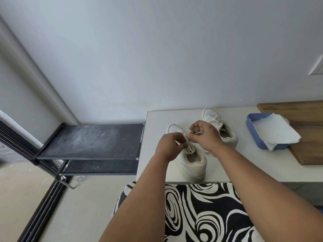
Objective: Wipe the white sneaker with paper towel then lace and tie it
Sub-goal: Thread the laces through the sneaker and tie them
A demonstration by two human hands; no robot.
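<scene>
A white sneaker [193,163] stands on the pale table [244,165], heel toward me and toe pointing away. Both hands work over its tongue. My left hand [168,145] pinches a piece of the white lace [189,147] on the left side. My right hand [206,135] pinches the lace just above it, fingers curled. A second white sneaker [225,131], laced, sits behind and to the right, partly hidden by my right hand. A sheet of white paper towel [274,133] lies in a blue tray [251,130] to the right.
A wooden board [307,123] lies under the tray at the table's right end. A low black shoe rack [92,142] stands left of the table against the wall. Patterned black-and-white clothing [201,212] fills the foreground. A pale floor [21,198] lies at lower left.
</scene>
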